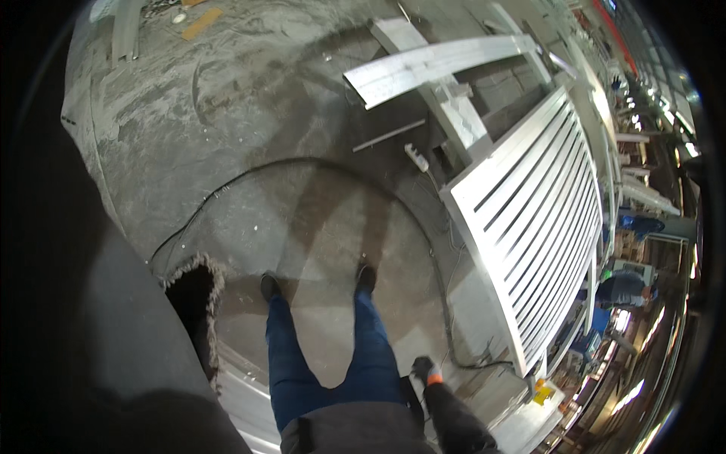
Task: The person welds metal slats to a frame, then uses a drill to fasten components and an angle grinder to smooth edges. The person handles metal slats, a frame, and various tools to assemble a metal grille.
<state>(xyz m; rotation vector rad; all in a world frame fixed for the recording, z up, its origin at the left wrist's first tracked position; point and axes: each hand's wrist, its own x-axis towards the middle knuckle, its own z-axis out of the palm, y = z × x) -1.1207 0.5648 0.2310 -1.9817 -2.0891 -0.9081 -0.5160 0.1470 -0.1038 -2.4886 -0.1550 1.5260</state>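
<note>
My right hand [425,369], in a dark glove with an orange cuff, hangs low beside my right thigh. Its fingers look curled together; what they hold, if anything, is too dark and small to make out. A dark strip shows just below it, along my leg. Nearest on the right is a slatted metal panel [495,246], pale and silvery, raised above the floor on metal beams. My left hand is out of the picture.
A black cable [302,160] curves across the concrete floor in front of my feet. Metal beams [442,64] lie beyond the panel, with a white power strip [417,158] nearby. Large dark sheeting with a frayed hole [214,291] fills the left. A person [625,290] is far right.
</note>
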